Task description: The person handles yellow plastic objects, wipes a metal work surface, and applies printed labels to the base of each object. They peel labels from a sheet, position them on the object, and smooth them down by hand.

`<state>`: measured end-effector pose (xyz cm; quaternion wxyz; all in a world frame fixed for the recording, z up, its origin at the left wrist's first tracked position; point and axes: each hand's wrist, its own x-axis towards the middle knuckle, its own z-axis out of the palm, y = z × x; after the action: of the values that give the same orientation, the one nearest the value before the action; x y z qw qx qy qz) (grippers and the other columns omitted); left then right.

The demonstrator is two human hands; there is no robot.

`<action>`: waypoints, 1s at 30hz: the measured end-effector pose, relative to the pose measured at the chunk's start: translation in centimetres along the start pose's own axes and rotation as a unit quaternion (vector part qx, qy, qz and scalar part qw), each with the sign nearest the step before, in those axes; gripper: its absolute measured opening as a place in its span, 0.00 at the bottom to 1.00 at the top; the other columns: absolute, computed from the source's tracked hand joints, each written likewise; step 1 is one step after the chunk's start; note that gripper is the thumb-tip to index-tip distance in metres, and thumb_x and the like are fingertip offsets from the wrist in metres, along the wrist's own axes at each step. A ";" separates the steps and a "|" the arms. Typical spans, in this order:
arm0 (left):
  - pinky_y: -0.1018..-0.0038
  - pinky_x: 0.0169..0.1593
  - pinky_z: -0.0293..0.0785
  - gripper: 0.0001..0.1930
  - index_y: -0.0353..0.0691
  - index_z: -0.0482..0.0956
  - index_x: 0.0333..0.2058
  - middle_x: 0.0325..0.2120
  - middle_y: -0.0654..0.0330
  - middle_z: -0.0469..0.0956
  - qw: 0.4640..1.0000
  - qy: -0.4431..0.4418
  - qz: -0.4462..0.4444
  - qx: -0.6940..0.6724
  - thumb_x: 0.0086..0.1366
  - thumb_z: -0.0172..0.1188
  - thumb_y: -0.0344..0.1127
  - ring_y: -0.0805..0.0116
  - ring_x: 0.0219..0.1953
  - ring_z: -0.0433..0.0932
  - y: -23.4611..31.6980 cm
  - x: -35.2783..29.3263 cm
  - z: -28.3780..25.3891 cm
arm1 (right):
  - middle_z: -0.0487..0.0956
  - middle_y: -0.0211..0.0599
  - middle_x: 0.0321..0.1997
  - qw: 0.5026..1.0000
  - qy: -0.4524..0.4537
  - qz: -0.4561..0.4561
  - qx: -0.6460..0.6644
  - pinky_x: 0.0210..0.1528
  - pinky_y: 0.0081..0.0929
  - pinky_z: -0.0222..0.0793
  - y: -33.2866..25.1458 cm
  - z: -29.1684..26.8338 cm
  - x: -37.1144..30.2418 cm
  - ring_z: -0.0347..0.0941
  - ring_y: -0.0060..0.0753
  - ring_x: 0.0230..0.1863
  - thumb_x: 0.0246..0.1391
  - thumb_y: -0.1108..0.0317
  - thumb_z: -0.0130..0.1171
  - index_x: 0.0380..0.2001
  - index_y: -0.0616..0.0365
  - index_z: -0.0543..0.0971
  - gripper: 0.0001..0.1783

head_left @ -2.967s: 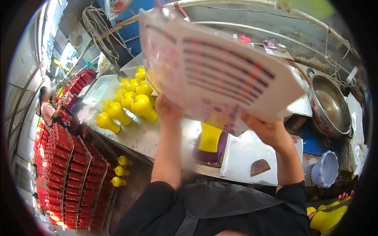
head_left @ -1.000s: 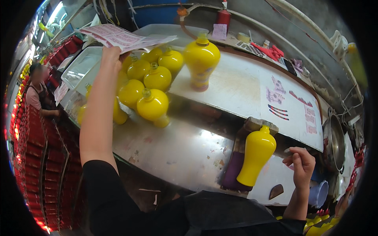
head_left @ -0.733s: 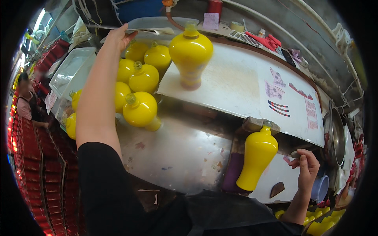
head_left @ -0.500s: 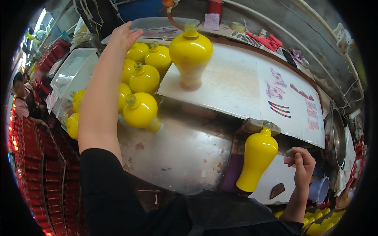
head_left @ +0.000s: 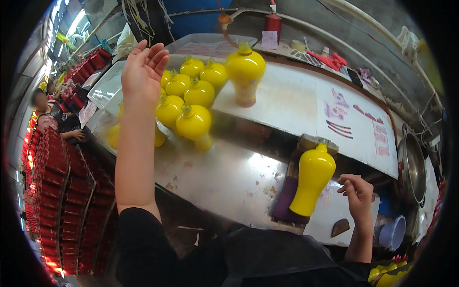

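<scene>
My left hand (head_left: pixel 142 69) is raised at the upper left, its fingers loosely spread and nothing in them. Beyond it and to its right stands a group of glossy yellow vases (head_left: pixel 193 123), some partly hidden by my forearm. At the right, my right hand (head_left: pixel 357 190) pinches a small greyish piece (head_left: pixel 340 180), too small to name. Just left of that hand, a yellow vase (head_left: pixel 311 181) lies tilted over a purple pad (head_left: pixel 286 196), its neck at a worn block (head_left: pixel 304 142). Another vase (head_left: pixel 245 71) with faint patterning stands upright on the white board.
Printed decal pieces (head_left: pixel 338 130) lie on the white tabletop (head_left: pixel 291 91). A dark half-round piece (head_left: pixel 340 228) rests near my right wrist. Red stacked goods (head_left: pixel 79 205) and a co-worker (head_left: pixel 48 117) are at the left. A metal basin (head_left: pixel 410 165) and pale bucket (head_left: pixel 392 233) stand right.
The whole view has shifted. My left hand has drawn back from above the vases, its fingers turning upward. My right hand stays beside the lying vase with its pinch kept.
</scene>
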<state>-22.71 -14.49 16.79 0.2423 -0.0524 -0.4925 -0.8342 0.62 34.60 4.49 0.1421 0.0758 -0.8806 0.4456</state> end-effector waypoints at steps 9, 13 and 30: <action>0.72 0.42 0.82 0.14 0.35 0.75 0.54 0.38 0.52 0.83 0.959 -0.269 -0.085 -0.021 0.72 0.51 0.25 0.65 0.37 0.84 -3.6 -17.5 4.7 | 0.81 0.48 0.43 0.955 0.024 0.057 -0.291 0.47 0.43 0.74 3.8 1.2 -6.3 0.78 0.55 0.44 0.58 0.71 0.62 0.53 0.52 0.80 0.18; 0.71 0.52 0.79 0.15 0.36 0.76 0.55 0.46 0.54 0.81 0.938 -0.288 -0.164 0.096 0.71 0.54 0.25 0.65 0.46 0.81 -10.0 -24.7 6.6 | 0.78 0.48 0.44 0.940 -0.010 0.081 -0.332 0.49 0.43 0.74 4.9 1.4 -9.3 0.76 0.55 0.46 0.56 0.70 0.64 0.56 0.51 0.78 0.23; 0.59 0.61 0.74 0.55 0.41 0.36 0.75 0.61 0.46 0.64 0.886 -0.294 -0.341 0.116 0.60 0.68 0.39 0.53 0.61 0.71 -19.2 -30.6 12.0 | 0.76 0.51 0.52 0.920 -0.145 0.214 -0.295 0.58 0.40 0.71 5.4 -3.6 -15.0 0.74 0.55 0.52 0.47 0.79 0.67 0.60 0.51 0.76 0.34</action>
<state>-6.44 14.17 -2.37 -0.2082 -0.0953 -0.6219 -0.7488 14.07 40.79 -2.37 -0.0697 -0.0964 -0.9783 0.1697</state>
